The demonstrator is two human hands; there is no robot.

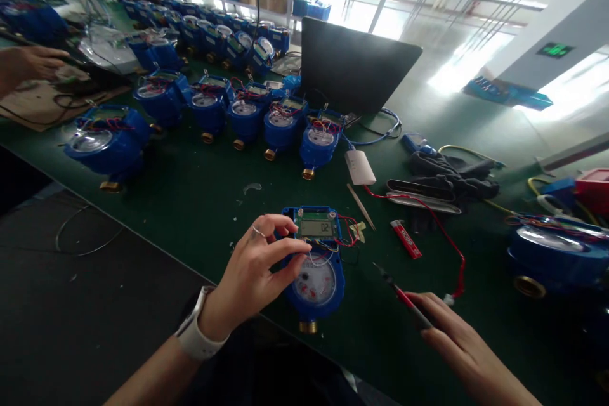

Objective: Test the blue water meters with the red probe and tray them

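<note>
A blue water meter (315, 285) with a round dial and a brass fitting stands near the table's front edge. Its small display (316, 228) sits on a green board, with red and thin wires at its side. Over the meter's left side is my left hand (259, 266), thumb and forefinger pinched at a thin white wire (323, 261) between display and dial. To the right, my right hand (450, 330) holds red-and-black tweezers (404, 298), their tip pointing toward the meter but apart from it.
Several blue meters (283, 124) line up behind, before a black laptop screen (356, 66). A white box (360, 167), a wooden stick (361, 206), a red packet (406, 240) and a dark cloth (447, 174) lie rightward. Another person's hand (31, 66) is far left.
</note>
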